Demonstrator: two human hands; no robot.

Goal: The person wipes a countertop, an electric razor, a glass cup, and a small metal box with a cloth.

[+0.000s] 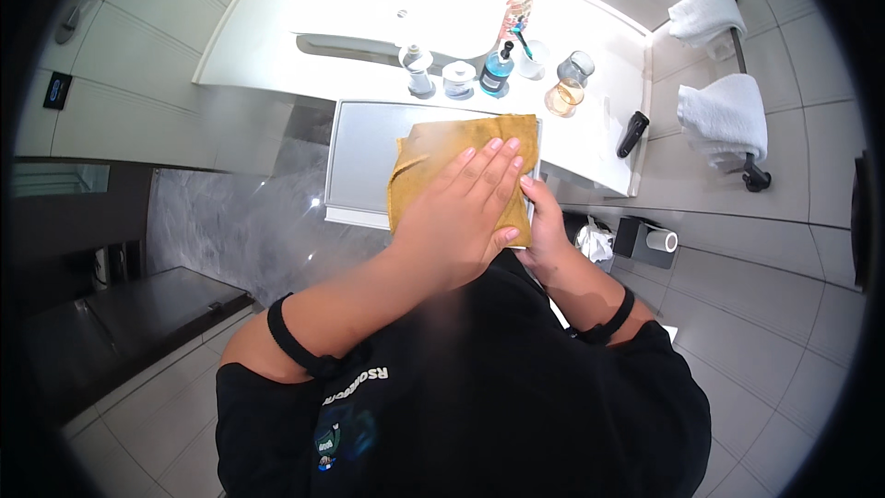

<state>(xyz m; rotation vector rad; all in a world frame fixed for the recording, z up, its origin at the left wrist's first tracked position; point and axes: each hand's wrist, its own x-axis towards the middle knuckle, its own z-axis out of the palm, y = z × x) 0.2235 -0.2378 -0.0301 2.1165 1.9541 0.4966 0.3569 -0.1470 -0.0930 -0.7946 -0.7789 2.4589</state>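
A mustard-yellow cloth (456, 145) is spread over the right part of a flat grey drawer or tray (359, 152) with a white rim; which of the two it is, I cannot tell. My left hand (470, 194) lies palm down on the cloth, fingers stretched out. At the right-hand edge, my right hand (546, 221) holds the rim with its thumb up near the cloth, its other fingers mostly hidden. The grey surface left of the cloth is bare, and its far side meets the front of a white washbasin counter (263, 62).
Along the counter stand a blue pump bottle (496, 69), a white lidded jar (458, 78), a clear bottle (417, 69), a toothbrush cup (532, 61) and two glasses (565, 97). A black shaver (632, 133) lies farther right. White towels (722, 117) hang beside a toilet-roll holder (646, 242).
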